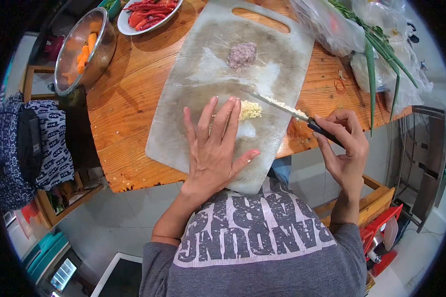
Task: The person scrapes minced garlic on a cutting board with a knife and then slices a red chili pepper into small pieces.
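Observation:
My right hand (346, 146) grips the black handle of a kitchen knife (275, 103) over the right side of the cutting board (178, 123). Pale chopped bits cling along the blade, which points left. With fingers stretched out, my left hand (214, 141) lies over the lower part of the board. Beside its fingertips sits a small heap of finely chopped garlic (251, 110), partly hidden by the fingers. Farther up the board is a mound of minced purplish shallot (242, 54).
On the wooden table (129, 123), a metal bowl (104, 54) with carrots stands at the left. A white plate (125, 27) of red chillies is near it. Plastic bags (327, 32), green onions (371, 79) and a rubber band (340, 86) lie at the right.

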The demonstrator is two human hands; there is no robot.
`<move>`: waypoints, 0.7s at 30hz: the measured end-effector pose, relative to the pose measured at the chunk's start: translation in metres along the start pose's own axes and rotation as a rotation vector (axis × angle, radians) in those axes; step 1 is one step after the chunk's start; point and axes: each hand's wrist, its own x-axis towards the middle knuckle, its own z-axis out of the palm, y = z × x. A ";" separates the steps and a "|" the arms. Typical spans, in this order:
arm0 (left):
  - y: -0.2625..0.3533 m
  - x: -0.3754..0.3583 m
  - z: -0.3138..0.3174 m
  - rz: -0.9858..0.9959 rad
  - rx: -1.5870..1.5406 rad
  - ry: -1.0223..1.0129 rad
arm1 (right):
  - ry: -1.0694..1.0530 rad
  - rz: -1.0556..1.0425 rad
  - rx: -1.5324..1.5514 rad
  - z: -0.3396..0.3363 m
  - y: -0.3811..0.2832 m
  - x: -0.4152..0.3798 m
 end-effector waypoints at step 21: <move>-0.014 -0.012 0.003 -0.022 0.032 -0.093 | 0.021 -0.144 -0.106 0.016 0.002 0.003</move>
